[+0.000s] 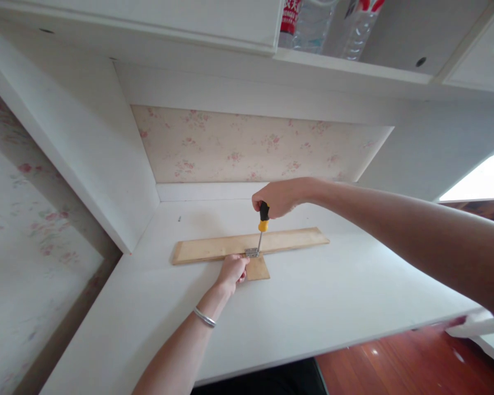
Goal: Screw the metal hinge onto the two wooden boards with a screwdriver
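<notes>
The right hand (pixel 280 196) is closed around the top of a screwdriver (pixel 262 227), gripping its black and yellow handle from above. The tool stands nearly upright, its thin metal shaft running down to a small silver hinge (pixel 252 252). The tip meets the hinge, though whether it sits in a screw head is too small to tell.

The left hand (pixel 231 272) is curled with its fingers pressed against the near edge of the small wooden piece (pixel 258 269), just beside the hinge. A silver bracelet (pixel 205 317) circles that wrist.

The hinge lies across the joint between two pieces of pale, unfinished wood. The long wooden strip (pixel 247 244) lies flat, running left to right and slightly slanted, with clean straight edges and a light tan grain. The small wooden piece is roughly square, the same colour, and butts against the strip's near edge at about its middle, so the two form a T shape.

Both lie on a white desk (pixel 333 296), toward its back, near the floral wallpaper panel (pixel 247 145). Clear plastic bottles (pixel 313 24) stand on the shelf above.
</notes>
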A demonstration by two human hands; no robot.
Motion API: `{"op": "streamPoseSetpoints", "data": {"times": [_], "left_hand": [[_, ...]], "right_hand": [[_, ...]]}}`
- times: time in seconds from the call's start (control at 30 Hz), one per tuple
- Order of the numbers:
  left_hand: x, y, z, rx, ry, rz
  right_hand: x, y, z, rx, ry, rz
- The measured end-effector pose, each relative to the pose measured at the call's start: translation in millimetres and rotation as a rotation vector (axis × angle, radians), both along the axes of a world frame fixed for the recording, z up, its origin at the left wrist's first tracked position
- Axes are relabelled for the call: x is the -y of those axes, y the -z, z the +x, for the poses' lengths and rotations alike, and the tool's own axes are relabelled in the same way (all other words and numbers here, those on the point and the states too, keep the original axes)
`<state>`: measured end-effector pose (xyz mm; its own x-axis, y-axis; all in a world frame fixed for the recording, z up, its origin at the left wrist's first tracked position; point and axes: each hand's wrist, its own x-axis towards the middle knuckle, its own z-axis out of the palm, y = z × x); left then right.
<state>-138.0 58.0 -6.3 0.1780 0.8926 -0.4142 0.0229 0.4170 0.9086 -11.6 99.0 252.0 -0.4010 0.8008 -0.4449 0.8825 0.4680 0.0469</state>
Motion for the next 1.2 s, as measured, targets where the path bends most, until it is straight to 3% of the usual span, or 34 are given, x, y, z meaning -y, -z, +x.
{"op": "streamPoseSetpoints", "data": {"times": [0.17,0.3,0.47,0.6,0.77,0.93,1.07,1.2], "left_hand": [[-0.4,-0.2,0.6,-0.012,-0.002,0.001],[-0.2,-0.7,0.7,-0.011,-0.001,0.005],[-0.7,0.3,0.9,-0.020,-0.010,0.004],[-0.7,-0.4,0.7,-0.007,-0.006,0.004],[0.4,-1.8,0.4,-0.004,-0.012,0.005],[-0.2,-0.6,0.0,0.003,-0.017,-0.001],[-0.2,-0.8,0.1,0.008,-0.019,0.000],[0.8,-2.1,0.6,0.017,-0.013,0.004]], "right_hand": [[-2.2,3.9,1.5,0.028,0.079,-0.021],[-3.2,6.0,5.1,-0.010,-0.099,0.044],[-2.5,5.2,6.8,0.030,0.083,-0.019],[-1.5,4.2,7.0,-0.051,-0.057,0.030],[-1.1,5.4,4.8,0.005,0.102,-0.003],[-0.9,4.7,4.8,-0.059,-0.051,-0.024],[0.6,4.5,4.0,-0.008,0.090,-0.053],[-0.5,6.9,5.6,-0.016,-0.093,0.033]]}}
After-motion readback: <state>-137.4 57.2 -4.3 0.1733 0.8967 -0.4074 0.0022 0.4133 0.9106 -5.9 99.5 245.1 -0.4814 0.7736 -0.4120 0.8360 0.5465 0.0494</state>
